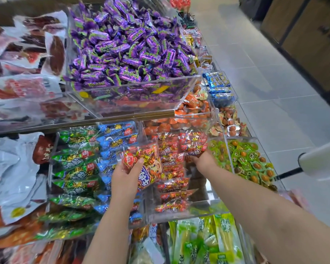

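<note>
Clear snack bin [179,212]: left grip [126,175] clasps red packet [141,162]; right grip [201,159] clasps red bunch [193,142].

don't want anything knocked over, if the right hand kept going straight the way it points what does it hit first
The right hand grips red packets. Straight on, these would likely press into the orange packets heaped beyond the far end of the clear bin, though depth is hard to judge.

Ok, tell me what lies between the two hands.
Head view: stacked red snack packets in a clear bin, between left hand and right hand.
</note>
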A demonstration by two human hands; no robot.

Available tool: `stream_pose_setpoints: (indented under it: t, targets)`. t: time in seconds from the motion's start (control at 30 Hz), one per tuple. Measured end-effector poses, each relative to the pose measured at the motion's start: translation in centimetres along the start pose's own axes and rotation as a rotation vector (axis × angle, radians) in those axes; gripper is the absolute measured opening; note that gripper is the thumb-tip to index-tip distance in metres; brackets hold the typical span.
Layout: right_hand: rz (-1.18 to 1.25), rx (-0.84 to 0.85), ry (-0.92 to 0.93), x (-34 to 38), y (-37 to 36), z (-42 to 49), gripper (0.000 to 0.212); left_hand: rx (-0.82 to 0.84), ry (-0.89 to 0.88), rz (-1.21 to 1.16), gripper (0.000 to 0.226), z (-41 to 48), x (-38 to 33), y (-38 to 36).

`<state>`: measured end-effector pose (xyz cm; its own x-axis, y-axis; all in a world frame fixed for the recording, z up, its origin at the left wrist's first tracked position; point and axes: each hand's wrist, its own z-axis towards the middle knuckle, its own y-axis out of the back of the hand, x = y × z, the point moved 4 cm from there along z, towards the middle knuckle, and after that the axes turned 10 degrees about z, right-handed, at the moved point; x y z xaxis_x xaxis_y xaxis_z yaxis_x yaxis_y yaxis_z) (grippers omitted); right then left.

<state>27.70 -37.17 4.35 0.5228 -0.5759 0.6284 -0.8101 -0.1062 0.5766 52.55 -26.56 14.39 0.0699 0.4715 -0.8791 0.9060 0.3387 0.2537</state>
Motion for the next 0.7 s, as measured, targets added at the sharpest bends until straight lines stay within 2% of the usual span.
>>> stream_pose_setpoints:
  t: [0.13,0.2,0.27,0.3,0.37,0.4,0.43,0.47,0.5,0.57,0.63,0.7]
  targets:
    - [0.030,0.038,-0.009,0.3,0.0,0.5,0.036,0.002,0.007,0.006,0.021,-0.2,-0.2,0.1]
    - [0.043,0.066,-0.027,0.2,0.2,0.0,0.022,0.000,0.008,0.003,0.016,-0.4,-0.5,0.1]
    - [0.188,0.068,-0.103,0.2,0.6,-1.2,0.015,-0.006,0.008,0.021,0.004,-0.6,-1.0,0.0]
    - [0.273,0.060,-0.126,0.4,1.1,-2.1,0.015,-0.005,0.007,0.021,0.010,-0.9,-1.4,0.0]
    - [0.356,0.004,-0.050,1.2,2.6,-4.4,0.021,0.014,-0.011,-0.009,0.004,-1.3,-2.3,-0.1]
    - [0.374,0.010,0.034,2.0,3.3,-5.8,0.023,0.023,-0.018,-0.026,0.022,-1.5,-2.8,-0.1]
    - [0.448,0.072,0.118,3.0,3.9,-7.5,0.024,0.043,-0.013,-0.059,0.038,-1.8,-3.1,-0.3]
    - [0.569,0.193,0.181,4.1,4.1,-9.4,0.024,0.069,-0.011,-0.104,0.044,-2.1,-3.4,-0.6]
    - [0.682,0.329,0.222,5.2,4.2,-11.3,0.026,0.098,-0.003,-0.134,0.035,-2.4,-3.7,-1.0]
    - [0.743,0.510,0.272,6.6,4.3,-13.9,0.036,0.166,0.031,-0.200,0.015,-3.2,-4.4,-2.1]
    - [0.696,0.517,0.308,7.1,4.6,-15.0,0.038,0.252,0.057,-0.262,0.018,-4.0,-5.1,-2.9]
    - [0.810,0.427,0.292,6.8,5.3,-15.4,0.032,0.370,0.021,-0.251,0.035,-4.7,-5.4,-3.4]
